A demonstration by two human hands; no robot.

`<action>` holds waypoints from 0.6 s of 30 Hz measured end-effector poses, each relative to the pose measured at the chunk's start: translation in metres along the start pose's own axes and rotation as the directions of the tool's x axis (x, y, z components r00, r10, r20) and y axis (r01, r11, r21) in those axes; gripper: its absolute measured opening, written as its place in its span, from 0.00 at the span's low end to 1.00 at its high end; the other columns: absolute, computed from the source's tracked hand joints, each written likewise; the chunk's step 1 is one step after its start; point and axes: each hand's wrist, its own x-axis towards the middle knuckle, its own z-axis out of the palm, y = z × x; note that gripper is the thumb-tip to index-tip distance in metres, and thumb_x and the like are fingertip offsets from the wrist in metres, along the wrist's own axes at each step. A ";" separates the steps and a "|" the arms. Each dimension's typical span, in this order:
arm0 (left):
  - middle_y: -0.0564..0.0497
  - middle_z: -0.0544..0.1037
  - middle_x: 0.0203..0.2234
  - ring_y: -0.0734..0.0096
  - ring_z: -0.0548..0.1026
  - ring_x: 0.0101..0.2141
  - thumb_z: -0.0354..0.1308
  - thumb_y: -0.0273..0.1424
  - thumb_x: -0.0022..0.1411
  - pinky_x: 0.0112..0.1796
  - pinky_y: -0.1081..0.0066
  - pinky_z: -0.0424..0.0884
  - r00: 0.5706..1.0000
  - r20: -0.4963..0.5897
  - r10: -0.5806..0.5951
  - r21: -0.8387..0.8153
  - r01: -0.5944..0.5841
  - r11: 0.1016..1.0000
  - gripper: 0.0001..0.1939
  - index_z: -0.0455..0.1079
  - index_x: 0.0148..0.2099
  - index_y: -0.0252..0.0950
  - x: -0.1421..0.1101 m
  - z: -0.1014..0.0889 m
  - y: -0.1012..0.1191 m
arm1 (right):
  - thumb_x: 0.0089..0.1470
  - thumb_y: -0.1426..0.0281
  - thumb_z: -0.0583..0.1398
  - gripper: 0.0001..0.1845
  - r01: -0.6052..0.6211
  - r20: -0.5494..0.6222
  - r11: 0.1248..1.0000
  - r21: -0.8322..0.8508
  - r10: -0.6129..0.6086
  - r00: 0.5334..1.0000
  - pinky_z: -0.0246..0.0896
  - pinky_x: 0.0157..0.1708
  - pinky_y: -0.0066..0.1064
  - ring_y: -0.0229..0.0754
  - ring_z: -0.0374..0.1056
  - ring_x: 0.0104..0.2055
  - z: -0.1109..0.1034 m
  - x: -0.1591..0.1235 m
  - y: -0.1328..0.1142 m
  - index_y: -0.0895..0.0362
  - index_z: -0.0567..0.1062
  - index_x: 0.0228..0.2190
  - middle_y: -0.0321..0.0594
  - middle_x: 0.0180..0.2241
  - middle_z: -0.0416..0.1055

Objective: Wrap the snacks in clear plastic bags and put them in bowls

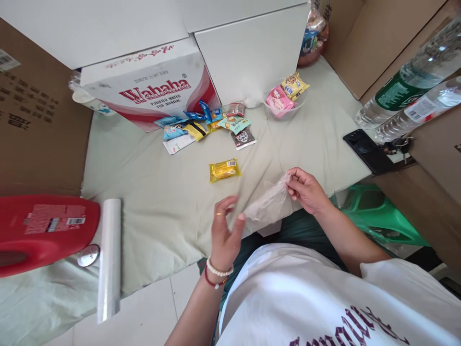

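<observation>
Basically, I've got a clear plastic bag (pixel 270 199) between my hands at the near edge of the cloth (pixel 154 206), gripped at one end by my right hand (pixel 306 190), thumb against fingers. My left hand (pixel 216 235) is half open, fingers spread and blurred, thumb right by the bag's other end; can't tell if it touches. One ring and two bracelets on that side.

Just beyond, one yellow packet (pixel 224 170) lies alone. Behind it, a heap of snack packets (pixel 196 130), blue, yellow, mint, black and white; they overlap, so no exact count. One printed water carton (pixel 154 91) and white panels (pixel 248 67) block the back. Right of the heap, one clear bowl (pixel 283 114) holds two visible packs: one pink pack (pixel 279 101), one pale yellow pack (pixel 295 86).

Right side: two bottles, a green-labelled bottle (pixel 399 91) and a white-and-red-labelled bottle (pixel 418 113), plus one black phone (pixel 368 150) with keys (pixel 401 144) beside it. One green stool (pixel 382 214) sits lower, past my right forearm.

Left side: one red jug (pixel 54 230), one roll of clear film (pixel 110 259) jutting past the cloth edge, one round metallic piece (pixel 89 255) between them. Brown cardboard (pixel 36 110) walls off the left, more brown cardboard the right.
</observation>
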 end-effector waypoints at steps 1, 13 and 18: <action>0.42 0.75 0.53 0.58 0.73 0.54 0.63 0.39 0.63 0.53 0.60 0.70 0.998 0.064 0.020 0.011 -0.020 1.000 0.20 0.71 0.55 0.40 0.008 0.008 0.003 | 0.44 0.56 0.73 0.20 -0.010 0.032 1.000 0.003 0.010 0.999 0.50 0.17 0.24 0.33 0.58 0.22 0.004 0.000 -0.002 0.52 0.74 0.33 0.29 0.23 0.65; 0.53 0.74 0.28 0.73 0.68 0.27 0.61 0.51 0.64 0.29 0.73 0.67 0.915 0.166 -0.369 -0.425 0.404 0.810 0.20 0.72 0.36 0.39 0.025 0.051 -0.007 | 0.50 0.48 0.71 0.28 -0.075 0.037 0.996 0.052 0.073 0.997 0.73 0.48 0.38 0.45 0.71 0.52 -0.002 -0.004 0.001 0.49 0.77 0.47 0.42 0.47 0.76; 0.53 0.71 0.26 0.72 0.66 0.28 0.57 0.54 0.66 0.30 0.72 0.65 0.923 0.138 -0.359 -0.330 0.384 0.862 0.24 0.71 0.34 0.38 0.019 0.053 -0.012 | 0.40 0.52 0.77 0.31 -0.337 0.230 0.934 0.121 0.304 0.925 0.71 0.38 0.32 0.42 0.74 0.41 0.025 -0.003 0.025 0.52 0.78 0.43 0.38 0.38 0.78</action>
